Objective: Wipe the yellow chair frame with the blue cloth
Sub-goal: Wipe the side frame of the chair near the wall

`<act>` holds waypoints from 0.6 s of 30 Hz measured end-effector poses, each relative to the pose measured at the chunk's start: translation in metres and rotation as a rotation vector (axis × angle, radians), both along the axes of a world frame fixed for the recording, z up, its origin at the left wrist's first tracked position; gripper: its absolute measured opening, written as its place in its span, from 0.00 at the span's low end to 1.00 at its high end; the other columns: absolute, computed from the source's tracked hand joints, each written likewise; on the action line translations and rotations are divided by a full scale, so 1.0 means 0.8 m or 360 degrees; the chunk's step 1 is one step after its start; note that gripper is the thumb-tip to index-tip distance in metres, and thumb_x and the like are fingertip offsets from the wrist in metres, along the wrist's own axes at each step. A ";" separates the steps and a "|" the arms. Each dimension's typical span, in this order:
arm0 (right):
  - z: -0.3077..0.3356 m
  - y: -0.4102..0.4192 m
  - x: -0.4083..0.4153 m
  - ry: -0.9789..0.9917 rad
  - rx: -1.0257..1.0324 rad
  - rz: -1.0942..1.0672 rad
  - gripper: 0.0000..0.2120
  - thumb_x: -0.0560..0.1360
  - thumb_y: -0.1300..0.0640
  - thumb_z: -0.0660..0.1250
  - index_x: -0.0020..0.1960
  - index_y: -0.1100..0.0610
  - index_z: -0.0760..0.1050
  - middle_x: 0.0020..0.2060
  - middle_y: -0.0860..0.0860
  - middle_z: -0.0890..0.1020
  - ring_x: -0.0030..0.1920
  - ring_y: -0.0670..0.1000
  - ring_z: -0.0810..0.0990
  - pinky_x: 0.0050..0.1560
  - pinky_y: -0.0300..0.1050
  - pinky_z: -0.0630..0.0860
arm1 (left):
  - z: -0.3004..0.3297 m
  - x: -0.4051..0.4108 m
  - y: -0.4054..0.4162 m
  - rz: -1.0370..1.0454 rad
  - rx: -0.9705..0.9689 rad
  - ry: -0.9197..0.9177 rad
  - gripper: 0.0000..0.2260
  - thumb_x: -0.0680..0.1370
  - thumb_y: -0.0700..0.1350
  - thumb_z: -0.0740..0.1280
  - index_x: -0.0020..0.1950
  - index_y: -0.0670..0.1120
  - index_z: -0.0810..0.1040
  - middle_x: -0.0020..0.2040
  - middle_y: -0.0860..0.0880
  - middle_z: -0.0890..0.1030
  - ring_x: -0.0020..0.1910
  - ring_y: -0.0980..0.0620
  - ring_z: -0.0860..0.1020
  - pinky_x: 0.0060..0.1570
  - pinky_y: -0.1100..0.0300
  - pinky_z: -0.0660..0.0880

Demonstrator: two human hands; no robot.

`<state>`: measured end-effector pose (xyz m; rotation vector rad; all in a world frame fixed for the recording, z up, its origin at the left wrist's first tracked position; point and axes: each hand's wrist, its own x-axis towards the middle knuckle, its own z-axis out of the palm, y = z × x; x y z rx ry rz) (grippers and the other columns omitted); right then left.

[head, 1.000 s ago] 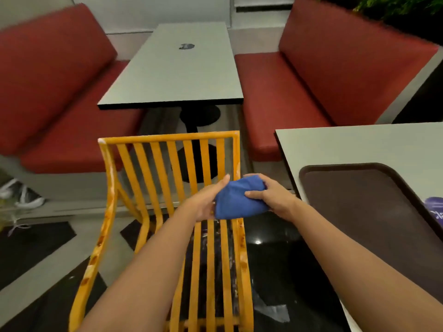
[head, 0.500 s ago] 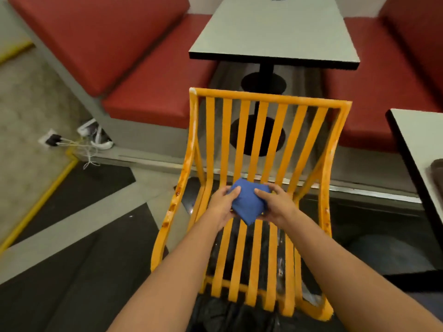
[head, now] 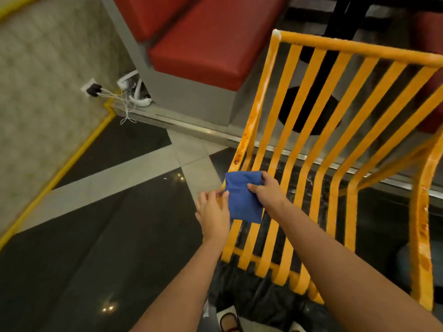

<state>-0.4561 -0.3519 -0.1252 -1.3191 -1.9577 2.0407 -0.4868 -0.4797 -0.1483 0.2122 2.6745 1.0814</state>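
The yellow slatted chair frame (head: 311, 144) fills the right half of the head view, with brownish stains along its left side rail and right side rail. A folded blue cloth (head: 243, 200) lies over the left rail where seat and back meet. My right hand (head: 267, 191) grips the cloth from its right edge, thumb on top. My left hand (head: 212, 208) pinches the cloth's left edge with its fingertips.
A red bench seat (head: 203, 44) on a grey base stands behind the chair at the upper left. A wall socket with plugs and white cables (head: 115, 92) lies on the floor by the bench. A black table base (head: 309, 109) shows through the slats.
The view has swung left and down. Both hands carried the cloth from the middle slats to the chair's left side rail.
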 end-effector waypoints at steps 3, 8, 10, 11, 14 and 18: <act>-0.003 -0.001 -0.009 -0.0053 0.0269 0.0346 0.15 0.77 0.65 0.62 0.63 0.60 0.67 0.58 0.57 0.74 0.57 0.57 0.74 0.52 0.48 0.71 | -0.020 -0.003 -0.019 0.0209 -0.0008 -0.0040 0.14 0.81 0.47 0.54 0.60 0.44 0.74 0.61 0.44 0.70 0.60 0.46 0.67 0.58 0.47 0.65; -0.012 -0.001 -0.024 -0.0133 0.0505 0.0794 0.15 0.77 0.64 0.61 0.63 0.60 0.63 0.56 0.56 0.74 0.53 0.54 0.73 0.52 0.50 0.71 | -0.054 -0.002 -0.032 0.0317 0.0235 -0.0442 0.17 0.82 0.47 0.49 0.66 0.44 0.70 0.60 0.47 0.73 0.62 0.47 0.69 0.61 0.53 0.64; -0.018 -0.002 -0.033 -0.0130 0.0581 0.0964 0.15 0.77 0.64 0.61 0.62 0.59 0.63 0.56 0.58 0.75 0.54 0.57 0.75 0.55 0.56 0.73 | -0.057 0.005 -0.030 0.0344 0.0440 -0.0667 0.16 0.83 0.49 0.48 0.55 0.47 0.75 0.49 0.52 0.74 0.53 0.51 0.71 0.53 0.58 0.65; -0.021 -0.003 -0.038 -0.0125 0.0601 0.1054 0.15 0.77 0.64 0.61 0.62 0.58 0.64 0.56 0.59 0.75 0.54 0.58 0.75 0.55 0.57 0.73 | -0.060 0.007 -0.029 0.0389 0.0496 -0.0719 0.16 0.83 0.49 0.48 0.45 0.51 0.74 0.43 0.53 0.73 0.47 0.52 0.71 0.49 0.58 0.65; -0.035 -0.015 -0.049 -0.0064 0.0774 0.1249 0.15 0.76 0.64 0.62 0.62 0.57 0.65 0.56 0.59 0.74 0.55 0.59 0.74 0.49 0.52 0.72 | -0.068 0.010 -0.027 0.0519 0.0590 -0.0746 0.18 0.83 0.51 0.49 0.34 0.53 0.67 0.34 0.51 0.69 0.33 0.55 0.67 0.35 0.58 0.66; -0.054 -0.027 -0.049 0.0064 0.1359 0.1113 0.23 0.73 0.66 0.65 0.65 0.54 0.66 0.64 0.58 0.64 0.58 0.61 0.70 0.53 0.54 0.74 | -0.078 0.014 -0.028 0.0587 0.0616 -0.0650 0.20 0.82 0.53 0.47 0.44 0.47 0.74 0.42 0.46 0.75 0.39 0.53 0.73 0.41 0.59 0.70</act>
